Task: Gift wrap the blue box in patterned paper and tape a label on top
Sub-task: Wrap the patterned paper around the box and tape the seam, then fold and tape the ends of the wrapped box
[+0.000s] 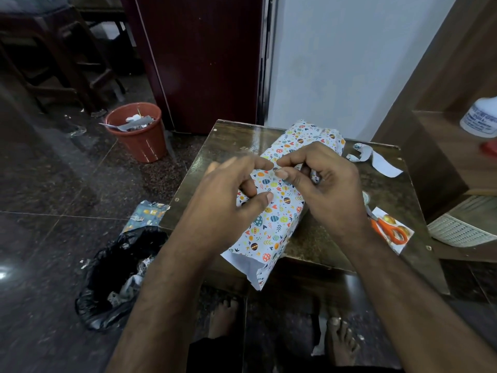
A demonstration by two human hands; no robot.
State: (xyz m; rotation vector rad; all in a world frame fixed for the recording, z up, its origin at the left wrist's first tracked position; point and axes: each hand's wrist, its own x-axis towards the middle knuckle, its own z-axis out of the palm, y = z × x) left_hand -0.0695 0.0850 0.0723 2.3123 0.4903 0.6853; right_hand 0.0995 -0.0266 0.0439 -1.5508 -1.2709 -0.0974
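Note:
The box, hidden inside white paper printed with coloured eggs (271,219), lies lengthwise on the small dark table (236,138). Its near end is an open paper sleeve that hangs over the table's front edge. Both hands hover over the middle of the parcel. My right hand (328,184) pinches thumb and forefinger together at something too small to make out, perhaps clear tape. My left hand (228,189) has curled fingers, and its forefinger tip meets the right fingertips. A white label card (384,214) lies at the table's right edge under orange scissors (390,231).
A white paper offcut (382,164) lies at the back right of the table. On the floor to the left stand a red bin (139,133) and a black bag (118,275) of scraps. A white bottle (481,117) and a woven basket (462,230) sit on shelves to the right.

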